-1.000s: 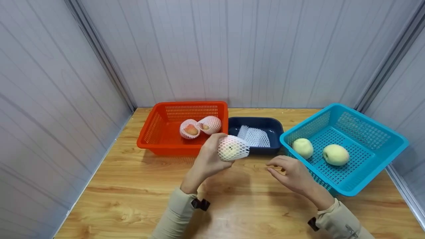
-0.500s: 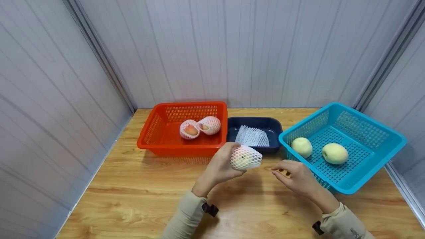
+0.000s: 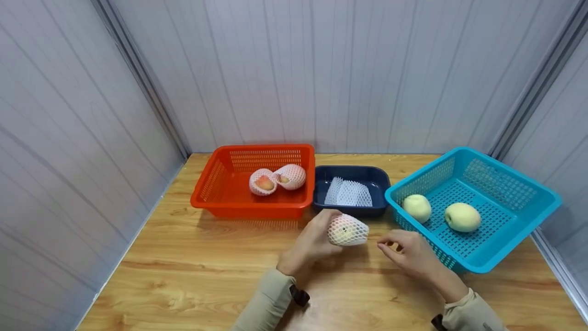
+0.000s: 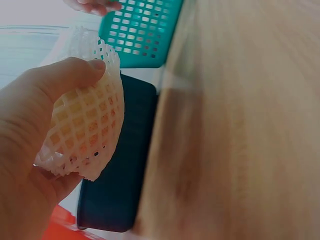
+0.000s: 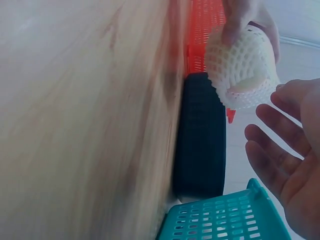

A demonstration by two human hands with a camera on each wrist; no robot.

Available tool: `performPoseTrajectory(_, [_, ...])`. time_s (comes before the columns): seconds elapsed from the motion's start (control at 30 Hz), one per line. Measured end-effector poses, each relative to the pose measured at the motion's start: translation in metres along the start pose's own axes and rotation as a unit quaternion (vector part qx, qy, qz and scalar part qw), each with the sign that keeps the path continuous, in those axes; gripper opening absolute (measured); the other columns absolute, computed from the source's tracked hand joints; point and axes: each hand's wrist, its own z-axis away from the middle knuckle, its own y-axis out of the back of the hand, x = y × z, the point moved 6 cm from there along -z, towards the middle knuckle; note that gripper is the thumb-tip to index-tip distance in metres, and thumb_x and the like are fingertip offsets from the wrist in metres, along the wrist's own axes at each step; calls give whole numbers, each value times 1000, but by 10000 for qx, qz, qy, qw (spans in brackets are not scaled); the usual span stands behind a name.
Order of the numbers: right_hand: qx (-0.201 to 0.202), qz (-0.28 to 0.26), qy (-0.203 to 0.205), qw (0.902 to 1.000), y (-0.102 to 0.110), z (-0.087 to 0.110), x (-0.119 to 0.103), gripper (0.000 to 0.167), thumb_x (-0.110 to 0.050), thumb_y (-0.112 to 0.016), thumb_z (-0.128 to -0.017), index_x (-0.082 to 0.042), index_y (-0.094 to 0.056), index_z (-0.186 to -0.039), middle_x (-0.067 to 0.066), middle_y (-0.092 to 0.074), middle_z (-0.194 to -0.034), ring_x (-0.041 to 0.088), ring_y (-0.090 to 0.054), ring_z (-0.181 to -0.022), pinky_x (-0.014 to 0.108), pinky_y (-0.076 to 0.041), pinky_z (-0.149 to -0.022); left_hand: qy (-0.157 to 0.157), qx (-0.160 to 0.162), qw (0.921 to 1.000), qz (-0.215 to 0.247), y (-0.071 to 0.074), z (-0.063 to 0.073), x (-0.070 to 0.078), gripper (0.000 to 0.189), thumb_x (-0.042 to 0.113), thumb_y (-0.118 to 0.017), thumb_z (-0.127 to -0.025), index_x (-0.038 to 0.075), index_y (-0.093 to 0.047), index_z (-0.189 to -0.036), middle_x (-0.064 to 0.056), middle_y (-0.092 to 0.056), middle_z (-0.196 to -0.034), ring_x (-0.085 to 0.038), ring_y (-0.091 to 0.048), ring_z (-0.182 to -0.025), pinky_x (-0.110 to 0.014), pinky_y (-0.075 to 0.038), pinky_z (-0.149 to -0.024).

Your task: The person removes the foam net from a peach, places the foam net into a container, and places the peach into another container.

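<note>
My left hand (image 3: 313, 242) grips a pale peach (image 3: 344, 232) covered by a white foam net sleeve (image 4: 107, 112). The thumb lies over the near side of the netting in the left wrist view. Past the fruit, the sleeve's loose end points toward my right hand (image 3: 412, 254). That hand holds nothing; its fingers are bent loosely, a short gap from the sleeve in the head view. Two bare peaches, one left (image 3: 417, 208) and one right (image 3: 462, 217), lie in the blue basket (image 3: 519, 243).
An orange-red basket (image 3: 252, 210) at the back left contains two netted peaches (image 3: 291, 177). Between the baskets sits a dark blue tray (image 3: 379, 184) with white foam nets (image 3: 353, 194) in it. Panel walls (image 3: 294, 78) enclose the wooden table (image 3: 183, 276).
My left hand has carried the netted peach rightward and toward me, away from the red basket. My right hand has shifted slightly right and nearer to me, and the gap between them has narrowed.
</note>
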Motion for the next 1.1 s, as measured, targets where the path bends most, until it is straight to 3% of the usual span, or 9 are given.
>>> performPoseTrajectory(0.33, [-264, -74, -371, 9989, -9, 9, 7, 11, -7, -76, -82, -17, -73, -87, -14, -65, -82, 3, -59, -72, 24, -51, -55, 47, -58, 10000, -38, -15, 3, -7, 80, 20, -91, -60, 9, -48, -127, 0, -54, -119, -11, -53, -106, -25, -42, -95])
performPoseTrajectory(0.5, [-301, -136, -479, 9983, -11, 10, 9, 9, -7, -76, -83, -14, -73, -87, -13, -66, -83, 3, -59, -72, 29, -52, -55, 86, -142, 9999, -33, -19, 2, -9, 81, 20, -91, -61, 8, -47, -128, -2, -54, -120, -13, -53, -108, -26, -41, -97])
performPoseTrajectory(0.77, [-424, -153, -672, 9967, -13, 11, 14, 3, -12, -74, -87, -15, -74, -88, -14, -65, -83, 3, -59, -73, 26, -51, -57, 324, -246, 9991, -63, -25, -2, -16, 81, 21, -91, -62, 9, -47, -129, -2, -54, -121, -13, -52, -109, -26, -41, -98])
performPoseTrajectory(1.1, [-280, -275, -540, 9978, -13, 14, 16, 8, -5, -76, -82, -12, -74, -87, -12, -66, -82, 3, -59, -70, 32, -53, -55, 616, -429, 9972, 45, -27, -6, -15, 87, 37, -91, -64, 14, -45, -134, 2, -52, -126, -10, -50, -112, -27, -39, -100])
